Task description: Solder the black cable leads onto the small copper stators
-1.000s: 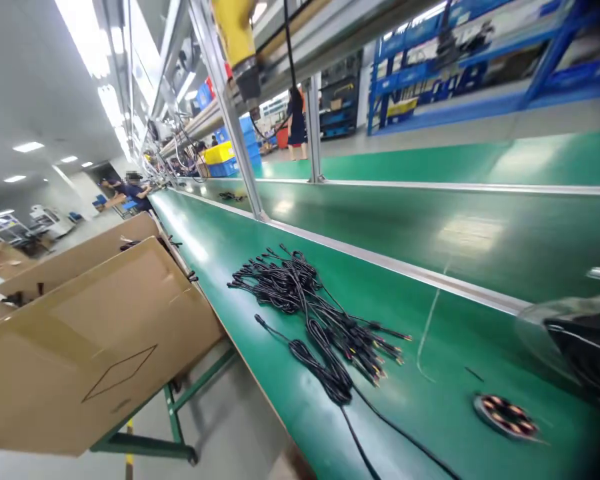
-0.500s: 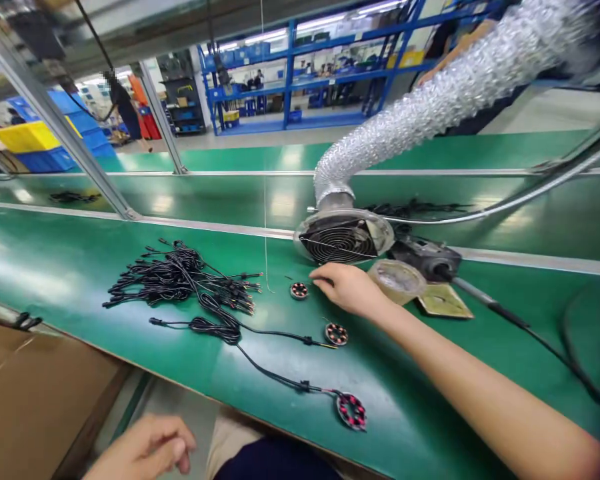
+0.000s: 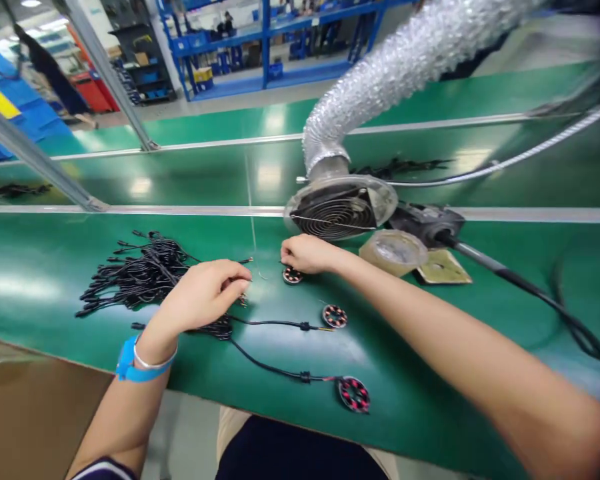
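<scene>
My left hand [image 3: 205, 295], with a blue band at its wrist, is over the tip end of a pile of black cables [image 3: 145, 267]. Its fingers are loosely curved, thumb and forefinger slightly apart near the bare wire tips. My right hand [image 3: 310, 254] has its fingertips pinched together at the edge of a small wound stator [image 3: 293, 275]; what they pinch, if anything, is too small to make out. Nearer me lie a stator with copper-coloured windings [image 3: 335, 317], beside a cable's wire end, and a stator with red windings [image 3: 353, 394], joined to another cable.
A fan-like extractor [image 3: 333, 212] with a silver flexible duct [image 3: 360, 100] stands behind my right hand. Right of it are a round tub [image 3: 394, 252], a yellowish square pad [image 3: 443, 267] and a black corded tool [image 3: 480, 257]. A thin thread [image 3: 253, 233] hangs near the cables.
My left hand has risen from below the table edge to the cable tips. My right hand has moved left to the farthest stator, where a small dark piece lay. The camera view has tilted down.
</scene>
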{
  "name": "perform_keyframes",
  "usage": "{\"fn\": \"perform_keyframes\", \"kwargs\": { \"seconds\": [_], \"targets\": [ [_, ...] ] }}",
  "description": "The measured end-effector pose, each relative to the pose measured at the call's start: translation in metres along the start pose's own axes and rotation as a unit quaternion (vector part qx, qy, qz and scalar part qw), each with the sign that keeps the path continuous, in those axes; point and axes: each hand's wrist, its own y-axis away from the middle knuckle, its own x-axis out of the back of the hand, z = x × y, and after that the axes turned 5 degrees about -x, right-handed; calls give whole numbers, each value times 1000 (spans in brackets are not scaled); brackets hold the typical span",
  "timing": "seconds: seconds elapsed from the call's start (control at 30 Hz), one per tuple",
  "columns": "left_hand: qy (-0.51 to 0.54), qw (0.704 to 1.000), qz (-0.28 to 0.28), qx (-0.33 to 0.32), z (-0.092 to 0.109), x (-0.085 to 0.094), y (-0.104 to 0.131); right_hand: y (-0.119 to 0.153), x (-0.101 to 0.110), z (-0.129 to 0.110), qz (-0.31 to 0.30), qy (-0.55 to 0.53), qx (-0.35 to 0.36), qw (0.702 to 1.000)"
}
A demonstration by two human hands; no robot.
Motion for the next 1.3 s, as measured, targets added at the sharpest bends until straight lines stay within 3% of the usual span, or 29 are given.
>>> {"fn": "perform_keyframes", "kwargs": {
  "seconds": [0.1,0.17,0.3,0.43,0.53,0.7,0.87,1.3],
  "targets": [
    [-34,993,-78,-78,30,-30,-19,14,10,-4,14,-13,1,1000],
    [-59,985,-124,-102,48,-54,-25,35,16,-6,57,-29,7,998],
    [-93,980,-139,-108,67,-84,-31,91,18,0,156,-87,24,984],
    [28,988,-129,-82,67,-79,-36,131,1,17,247,-160,35,955],
    [191,973,-124,-26,61,-76,-39,142,-17,26,323,-295,51,898],
    [371,922,-106,37,47,-94,-39,143,-39,24,307,-386,48,869],
    [377,918,-111,55,44,-104,-36,146,-44,19,302,-403,59,862],
    [370,919,-125,61,47,-101,-35,151,-41,20,301,-359,110,876]
  ]
}}
